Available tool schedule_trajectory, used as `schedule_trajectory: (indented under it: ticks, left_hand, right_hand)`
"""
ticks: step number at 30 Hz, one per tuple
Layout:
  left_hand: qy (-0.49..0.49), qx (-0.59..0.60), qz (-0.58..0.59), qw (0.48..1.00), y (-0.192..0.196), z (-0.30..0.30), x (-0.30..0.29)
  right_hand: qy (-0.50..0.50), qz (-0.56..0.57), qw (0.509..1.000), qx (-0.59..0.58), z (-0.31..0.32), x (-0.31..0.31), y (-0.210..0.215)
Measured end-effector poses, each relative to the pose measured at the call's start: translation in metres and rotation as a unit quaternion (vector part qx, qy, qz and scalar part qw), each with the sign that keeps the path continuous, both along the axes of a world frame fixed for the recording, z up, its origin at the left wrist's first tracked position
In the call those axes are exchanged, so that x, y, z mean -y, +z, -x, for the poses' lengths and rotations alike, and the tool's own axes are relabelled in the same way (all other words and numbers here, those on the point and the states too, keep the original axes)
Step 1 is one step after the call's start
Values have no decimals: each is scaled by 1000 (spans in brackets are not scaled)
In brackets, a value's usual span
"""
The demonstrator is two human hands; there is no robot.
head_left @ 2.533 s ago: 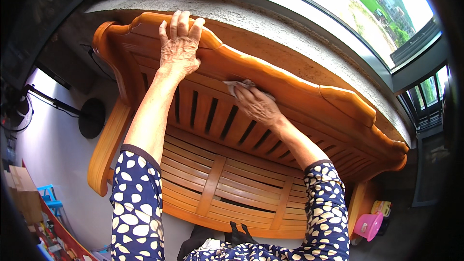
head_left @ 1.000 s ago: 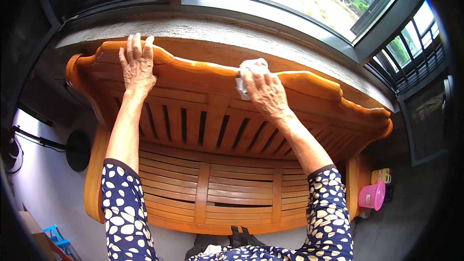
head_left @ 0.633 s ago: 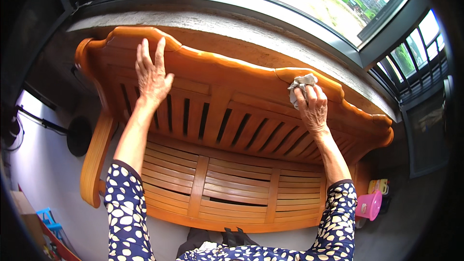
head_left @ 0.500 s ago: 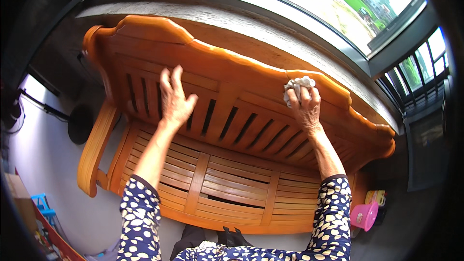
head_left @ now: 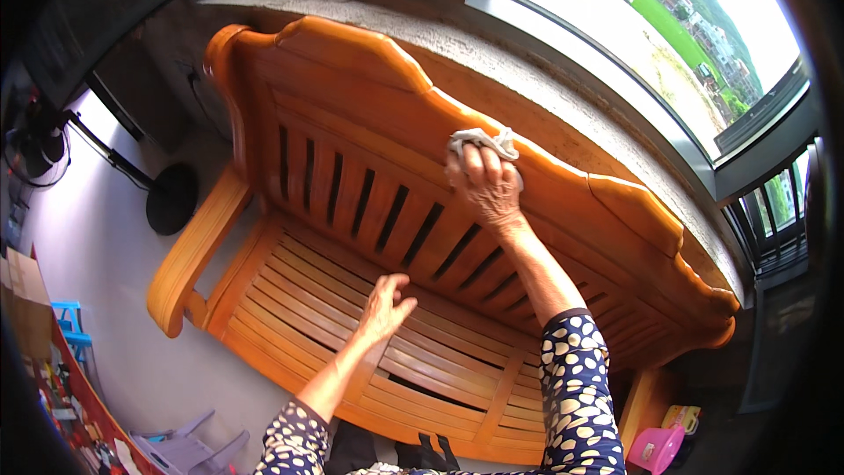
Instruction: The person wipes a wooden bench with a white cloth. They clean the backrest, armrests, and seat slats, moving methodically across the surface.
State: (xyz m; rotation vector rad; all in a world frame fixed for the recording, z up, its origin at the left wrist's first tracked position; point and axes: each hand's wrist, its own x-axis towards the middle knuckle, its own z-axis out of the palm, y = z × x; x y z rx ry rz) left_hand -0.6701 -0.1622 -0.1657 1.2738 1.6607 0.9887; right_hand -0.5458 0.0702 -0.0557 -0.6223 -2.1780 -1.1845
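Note:
An orange-brown wooden bench (head_left: 343,62) with a slatted back and seat stretches across the view. My right hand (head_left: 486,189) is closed on a crumpled grey-white cloth (head_left: 483,142), pressed against the upper board of the backrest, just below its wavy top edge. Over the slatted seat (head_left: 316,299), my left hand (head_left: 383,306) hangs with fingers loosely apart and nothing in them. Its fingertips point toward the lower part of the backrest.
A rough sill (head_left: 369,25) and a window (head_left: 703,62) lie behind the bench. A round black stand base (head_left: 171,200) is at left, beside the armrest (head_left: 195,251). A grey plastic chair (head_left: 189,447) and blue stool (head_left: 72,325) stand lower left; a pink container (head_left: 655,449) sits lower right.
My right hand has slid left along the backrest with the cloth. My left hand has dropped from the backrest to over the seat. The whole view has shifted and turned somewhat.

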Motion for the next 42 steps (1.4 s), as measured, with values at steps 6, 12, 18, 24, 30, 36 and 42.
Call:
schedule_trajectory:
  ticks: [6, 12, 18, 24, 30, 36, 42]
  left_hand:
    - [-45, 66, 38, 996, -22, -22, 34]
    - [-20, 81, 80, 993, -45, -15, 65]
    - [9, 134, 119, 984, -53, 0, 88]
    - [34, 132, 123, 983, -85, 18, 104]
    - [34, 148, 139, 979, -85, 32, 100]
    - [32, 123, 129, 983, -88, 51, 99]
    - [13, 149, 121, 981, -66, 45, 81]
  right_hand:
    - [-3, -2, 1000, 21, 70, -14, 4]
    - [7, -6, 998, 61, 36, -3, 12]
    - [-37, 45, 995, 84, -41, 12, -10]
    - [-3, -7, 999, 34, 0, 0, -15]
    - [11, -20, 1000, -1, 73, -9, 4]
    - [32, -72, 995, -69, 175, -31, 21]
    - [-26, -71, 997, -34, 198, -28, 31]
